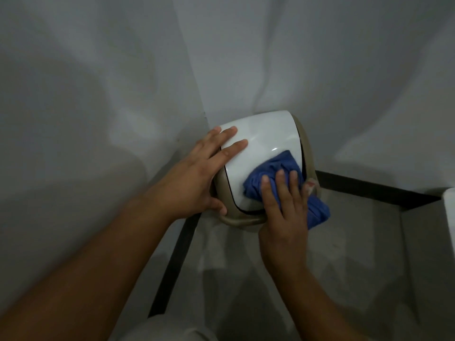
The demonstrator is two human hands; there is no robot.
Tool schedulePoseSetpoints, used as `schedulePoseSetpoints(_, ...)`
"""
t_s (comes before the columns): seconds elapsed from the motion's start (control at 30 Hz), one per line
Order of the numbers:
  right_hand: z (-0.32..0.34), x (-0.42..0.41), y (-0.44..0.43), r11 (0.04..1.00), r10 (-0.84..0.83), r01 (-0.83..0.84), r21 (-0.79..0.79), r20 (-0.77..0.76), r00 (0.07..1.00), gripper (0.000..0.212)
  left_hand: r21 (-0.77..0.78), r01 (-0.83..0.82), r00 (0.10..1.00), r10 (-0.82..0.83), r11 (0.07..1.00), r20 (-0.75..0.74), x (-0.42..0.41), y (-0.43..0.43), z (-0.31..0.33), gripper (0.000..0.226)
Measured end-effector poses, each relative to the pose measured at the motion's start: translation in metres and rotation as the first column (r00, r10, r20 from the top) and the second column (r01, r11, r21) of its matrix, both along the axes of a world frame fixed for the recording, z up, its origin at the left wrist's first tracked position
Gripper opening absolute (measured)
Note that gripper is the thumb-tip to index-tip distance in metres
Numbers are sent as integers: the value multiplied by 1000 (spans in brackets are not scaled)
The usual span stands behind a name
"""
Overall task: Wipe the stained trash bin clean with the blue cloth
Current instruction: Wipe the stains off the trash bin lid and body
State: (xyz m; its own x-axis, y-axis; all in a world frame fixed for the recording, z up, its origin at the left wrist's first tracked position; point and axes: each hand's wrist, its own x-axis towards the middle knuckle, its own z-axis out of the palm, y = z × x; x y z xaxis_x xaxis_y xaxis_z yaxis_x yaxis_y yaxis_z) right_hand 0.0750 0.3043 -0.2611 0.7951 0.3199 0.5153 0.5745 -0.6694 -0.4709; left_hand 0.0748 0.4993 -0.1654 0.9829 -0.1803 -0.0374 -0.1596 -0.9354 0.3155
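Note:
The trash bin stands in the corner of the room, seen from above: a glossy white swing lid in a beige rim. My left hand lies flat on the lid's left side, with the fingers spread over the white surface and the thumb on the beige rim. My right hand presses the bunched blue cloth onto the lid's lower right part. The cloth spills past the rim to the right of my hand. No stain shows on the visible lid. The bin's body is hidden beneath the lid.
Two pale grey walls meet just behind the bin. A dark skirting strip runs along the foot of both walls. The grey floor spreads in front and to the right. A white edge shows at the far right.

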Motion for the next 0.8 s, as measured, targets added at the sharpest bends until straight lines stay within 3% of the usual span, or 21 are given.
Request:
schedulePoseSetpoints(0.1,-6,-16,13,986,165,-164,-27,8,986,55,-7,0,1000,0,1000,-3,1,0,-1,131)
schedulePoseSetpoints(0.17,-14,-21,-5,978,184,-183,-96,6,983,58,-18,-4,1000,4,1000,-3,1,0,-1,131)
schedulePoseSetpoints(0.27,-15,-15,-35,986,89,-86,-140,11,996,68,-20,-6,1000,6,1000,-3,1,1,-2,133)
schedulePoseSetpoints(0.4,0,-4,-19,993,-95,94,-74,-15,995,64,-27,-7,1000,7,1000,0,-1,0,-3,133)
schedulePoseSetpoints(0.5,5,-21,1,998,-47,45,-42,-31,998,58,-22,-15,1000,15,1000,-9,0,2,-1,134)
schedulePoseSetpoints(0.6,5,-37,-4,985,79,-89,-150,-70,994,59,-23,-1,1000,1,1000,3,1,0,-2,134)
schedulePoseSetpoints(0.8,30,-11,-46,948,-88,34,-316,-157,984,58,-24,-9,1000,10,1000,26,-1,-1,-3,134)
